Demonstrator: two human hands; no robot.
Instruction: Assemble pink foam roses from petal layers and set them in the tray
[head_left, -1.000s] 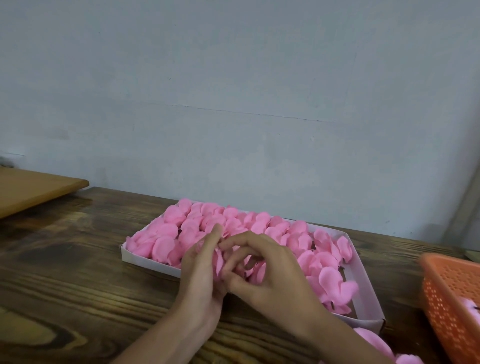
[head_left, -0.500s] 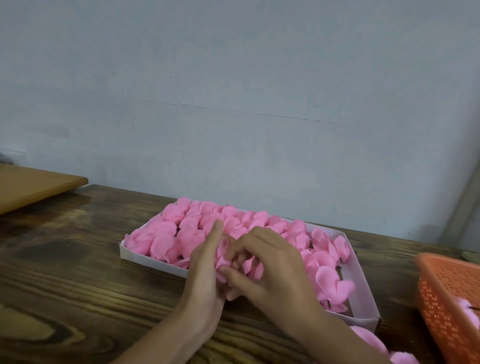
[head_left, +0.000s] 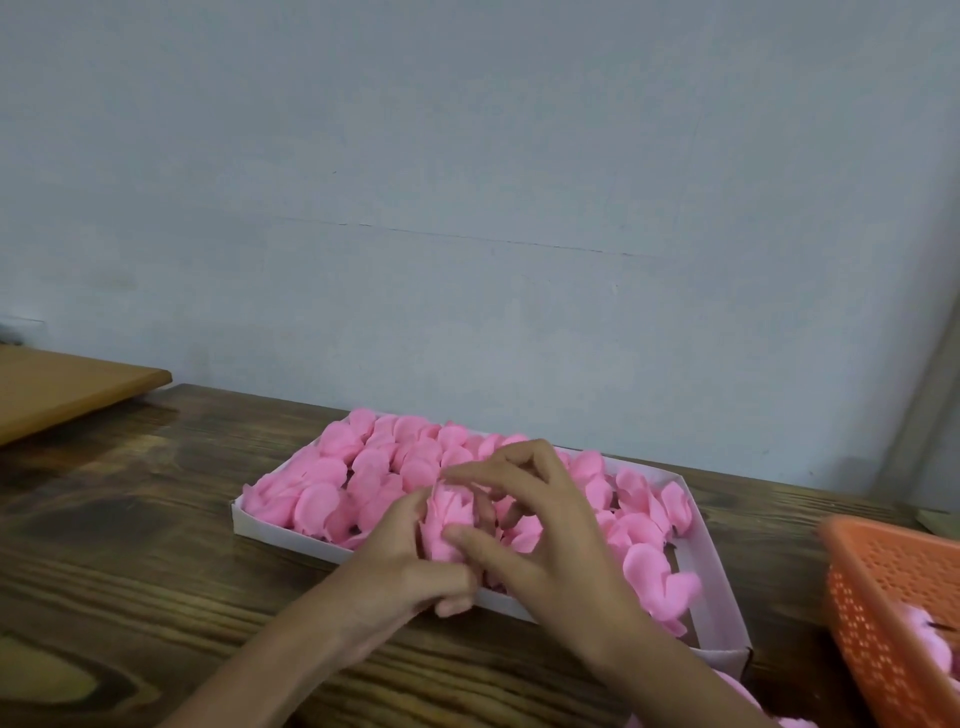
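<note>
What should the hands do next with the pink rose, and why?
Probably lower the rose into the tray. The left hand and right hand both pinch it over the tray's near side, and bare white floor shows at the tray's right end.

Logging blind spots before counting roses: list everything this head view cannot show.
Head view:
- Held rose: lower half covered by the left-hand grip and right-hand grip.
- Tray: near wall's middle hidden behind both hands.
- Orange basket: cut off by the right edge; contents mostly unseen.
- Pink pieces by the tray's corner: cut by forearm and bottom edge.
</note>
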